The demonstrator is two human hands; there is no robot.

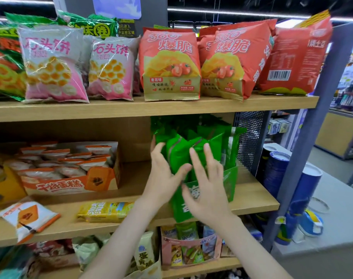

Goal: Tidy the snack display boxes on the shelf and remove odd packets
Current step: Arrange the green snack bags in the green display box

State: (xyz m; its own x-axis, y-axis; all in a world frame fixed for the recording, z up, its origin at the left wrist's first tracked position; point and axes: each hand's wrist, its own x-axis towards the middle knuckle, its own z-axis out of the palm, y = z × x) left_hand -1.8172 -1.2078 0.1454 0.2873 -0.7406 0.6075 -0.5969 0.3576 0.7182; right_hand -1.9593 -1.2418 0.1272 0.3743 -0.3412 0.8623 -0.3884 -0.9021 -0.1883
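Fingers spread open on both your left hand (165,174) and right hand (206,185), you're squaring green packets (178,154) in the right-hand green display box (230,184), while two odd packets (105,212) await removal at the shelf's (256,198) near left.

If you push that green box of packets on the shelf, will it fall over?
Probably it would wobble. The green display box looks like thin card, and its tall green packets stand well above its front wall, so it seems top-heavy. The packets look soft and would likely lean or flop rather than stay upright.
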